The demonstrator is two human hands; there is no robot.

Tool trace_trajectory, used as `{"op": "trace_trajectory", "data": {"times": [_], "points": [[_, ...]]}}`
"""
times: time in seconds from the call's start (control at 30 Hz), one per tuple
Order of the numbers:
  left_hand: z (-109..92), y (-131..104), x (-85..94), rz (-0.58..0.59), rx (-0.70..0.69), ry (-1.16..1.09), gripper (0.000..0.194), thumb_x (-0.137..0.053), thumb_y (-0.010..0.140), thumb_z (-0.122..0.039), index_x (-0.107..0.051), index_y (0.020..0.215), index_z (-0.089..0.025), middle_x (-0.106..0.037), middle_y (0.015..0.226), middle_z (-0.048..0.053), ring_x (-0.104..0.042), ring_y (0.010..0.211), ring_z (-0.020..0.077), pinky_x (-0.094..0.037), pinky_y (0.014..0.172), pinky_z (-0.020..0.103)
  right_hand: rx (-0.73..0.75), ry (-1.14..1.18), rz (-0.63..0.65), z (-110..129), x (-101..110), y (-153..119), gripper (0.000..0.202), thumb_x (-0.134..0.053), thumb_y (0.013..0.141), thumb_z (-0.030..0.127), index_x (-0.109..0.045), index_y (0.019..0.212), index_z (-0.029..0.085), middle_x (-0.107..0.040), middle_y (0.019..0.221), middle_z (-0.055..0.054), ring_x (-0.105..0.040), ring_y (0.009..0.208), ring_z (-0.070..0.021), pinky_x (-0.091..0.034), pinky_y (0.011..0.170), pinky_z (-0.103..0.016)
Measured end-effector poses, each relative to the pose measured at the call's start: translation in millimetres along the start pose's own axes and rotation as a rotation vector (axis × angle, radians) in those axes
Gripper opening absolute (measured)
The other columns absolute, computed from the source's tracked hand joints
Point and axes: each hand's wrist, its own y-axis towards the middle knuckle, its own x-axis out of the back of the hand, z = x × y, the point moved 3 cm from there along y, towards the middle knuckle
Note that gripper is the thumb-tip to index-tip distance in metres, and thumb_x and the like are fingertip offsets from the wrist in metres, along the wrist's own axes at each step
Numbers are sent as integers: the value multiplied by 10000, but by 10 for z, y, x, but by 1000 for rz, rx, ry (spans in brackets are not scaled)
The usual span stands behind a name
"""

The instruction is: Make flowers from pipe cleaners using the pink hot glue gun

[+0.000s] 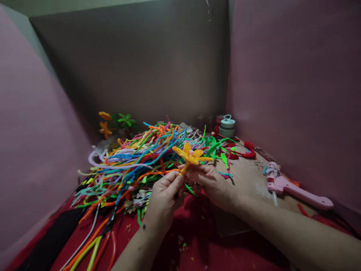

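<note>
At the frame's centre the left hand pinches the stem of a yellow flower, while the right hand is just beside it, fingertips partly hidden, so I cannot tell whether they grip. Red cloth spans the lower frame, a tangled heap of fuzzy coloured strips lies left of centre, and pink walls rise at both sides. Right of centre, a pale green lidded container hides its inside.
</note>
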Motion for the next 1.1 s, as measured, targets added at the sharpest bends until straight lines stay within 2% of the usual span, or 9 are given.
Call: {"op": "trace_trajectory", "data": {"times": [0.17,0.3,0.4,0.53,0.67,0.77,0.9,1.0,1.1], "points": [[31,9,-11,97,70,-172,202,-591,778,-311,-486,687,-164,-353,445,-94,-196,325,9,-162,337,134,-20,76,-14,-23,11,18,167,-638,743,289,-674,855,171,-492,628,34,-322,490,-63,-218,432,-212],[47,-1,-18,156,131,-242,143,-569,798,-273,-507,735,-161,-357,450,-96,-168,316,1,-152,330,124,-71,147,-45,-55,20,15,171,-670,717,273,-687,856,176,-537,646,25,-363,513,-65,-258,463,-206],[60,-4,-22,212,152,-282,156,-547,813,-275,-527,728,-145,-345,451,-95,-152,312,0,-170,317,128,-71,165,-37,-47,12,15,165,-684,702,265,-701,843,182,-554,613,30,-405,527,-73,-311,514,-217],[95,4,-9,283,197,-356,157,-552,815,-272,-530,732,-140,-319,456,-99,-130,312,-1,-170,303,127,-3,169,-1,-4,-16,23,122,-680,692,228,-711,800,180,-610,639,14,-507,630,-111,-385,674,-261],[111,7,13,320,231,-357,172,-528,831,-286,-531,734,-144,-310,460,-102,-109,311,-4,-184,304,133,0,185,28,10,-40,16,73,-655,709,197,-701,762,175,-620,638,12,-525,634,-112,-394,690,-266],[88,1,14,285,240,-265,211,-514,834,-331,-553,748,-143,-339,464,-94,-141,311,-1,-194,313,137,-25,202,-20,7,-30,8,47,-668,695,192,-692,719,161,-614,649,14,-505,603,-94,-389,633,-244],[8,-7,8,106,95,70,274,-537,797,-415,-587,839,-149,-494,519,-38,-368,353,49,-273,352,161,-59,216,-77,-19,-5,13,123,-679,674,230,-701,778,167,-626,671,6,-514,567,-105,-399,583,-251],[-38,-23,25,-57,-159,406,304,-647,712,-364,-604,955,-186,-575,603,-18,-483,469,111,-356,450,197,-40,202,-93,-47,15,22,133,-676,676,250,-702,774,164,-639,678,-3,-526,570,-115,-403,573,-250],[-25,-45,58,-168,-392,664,229,-674,692,-277,-642,914,-230,-630,719,13,-540,609,150,-375,579,210,-19,149,-142,-64,36,20,136,-688,673,255,-710,773,164,-646,718,-8,-516,606,-112,-396,576,-234]]}}
